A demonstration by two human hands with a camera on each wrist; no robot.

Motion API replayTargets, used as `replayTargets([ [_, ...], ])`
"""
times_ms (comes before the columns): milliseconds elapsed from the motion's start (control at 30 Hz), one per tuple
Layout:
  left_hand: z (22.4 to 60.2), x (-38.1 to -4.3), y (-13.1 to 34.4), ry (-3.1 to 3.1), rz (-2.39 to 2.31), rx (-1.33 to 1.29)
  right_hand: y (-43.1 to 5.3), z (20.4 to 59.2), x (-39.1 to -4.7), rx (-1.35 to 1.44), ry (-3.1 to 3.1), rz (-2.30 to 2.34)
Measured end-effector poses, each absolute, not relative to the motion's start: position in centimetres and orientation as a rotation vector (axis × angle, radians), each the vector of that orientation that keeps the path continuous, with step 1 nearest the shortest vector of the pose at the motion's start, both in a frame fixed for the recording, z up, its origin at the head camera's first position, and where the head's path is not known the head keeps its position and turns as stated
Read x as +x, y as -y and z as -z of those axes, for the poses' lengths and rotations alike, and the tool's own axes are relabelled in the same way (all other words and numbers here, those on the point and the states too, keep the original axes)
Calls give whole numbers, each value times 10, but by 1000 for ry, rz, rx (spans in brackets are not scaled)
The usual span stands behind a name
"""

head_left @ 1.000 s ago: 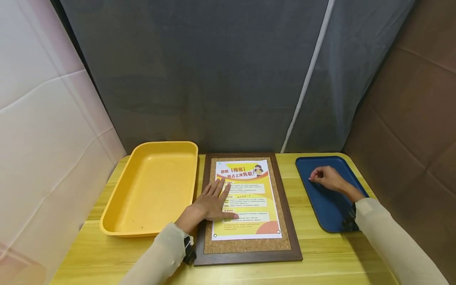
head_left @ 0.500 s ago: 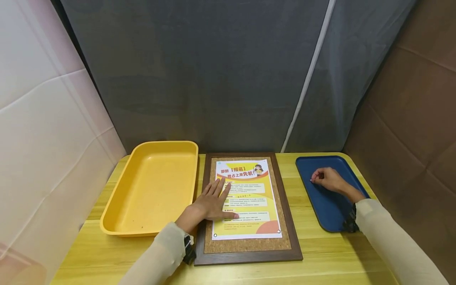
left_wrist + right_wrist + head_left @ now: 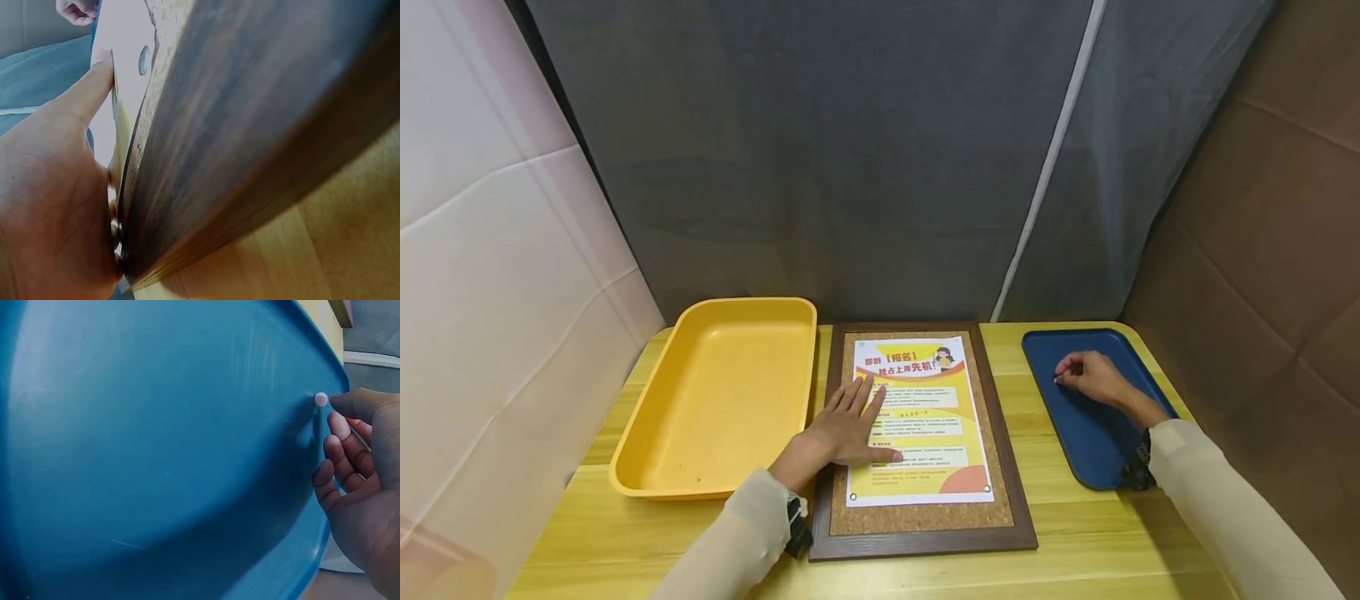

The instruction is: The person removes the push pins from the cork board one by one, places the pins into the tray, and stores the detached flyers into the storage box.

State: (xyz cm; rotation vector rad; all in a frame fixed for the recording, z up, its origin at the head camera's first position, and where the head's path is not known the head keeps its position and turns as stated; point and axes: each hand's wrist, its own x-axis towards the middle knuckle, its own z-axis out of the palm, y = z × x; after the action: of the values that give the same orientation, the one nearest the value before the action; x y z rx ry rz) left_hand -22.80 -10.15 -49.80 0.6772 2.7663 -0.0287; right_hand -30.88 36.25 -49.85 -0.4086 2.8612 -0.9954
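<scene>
My left hand (image 3: 842,435) lies flat with fingers spread on a printed yellow-and-white poster (image 3: 932,429), over a wood-framed cork board (image 3: 925,546). Round silver thumbtacks show at both bottom corners of the sheet; one thumbtack (image 3: 144,60) appears close up in the left wrist view. Over a blue tray (image 3: 1093,458) on the right, my right hand (image 3: 1093,377) has thumb and forefinger brought together at a small pale round thumbtack (image 3: 321,399). The other fingers of that hand are curled, and its forefinger is mostly hidden behind the thumb in the right wrist view.
A deep yellow tray (image 3: 715,400) stands left of the board, close to its frame. All of it rests on a yellow wooden table (image 3: 1075,550). Grey cloth (image 3: 820,150) hangs behind, with pale and brown sheets at the sides.
My right hand has shifted very slightly to the right over the blue tray, its fingertips still together. The left hand stays flat on the poster.
</scene>
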Motion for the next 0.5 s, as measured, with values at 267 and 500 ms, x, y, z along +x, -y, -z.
replayTargets([
  [267, 494, -226, 102, -2768, -5, 692, -348, 487, -311, -452, -2890, 985],
  [500, 498, -228, 102, -2776, 27, 698, -327, 479, -312, -533, -2910, 984],
])
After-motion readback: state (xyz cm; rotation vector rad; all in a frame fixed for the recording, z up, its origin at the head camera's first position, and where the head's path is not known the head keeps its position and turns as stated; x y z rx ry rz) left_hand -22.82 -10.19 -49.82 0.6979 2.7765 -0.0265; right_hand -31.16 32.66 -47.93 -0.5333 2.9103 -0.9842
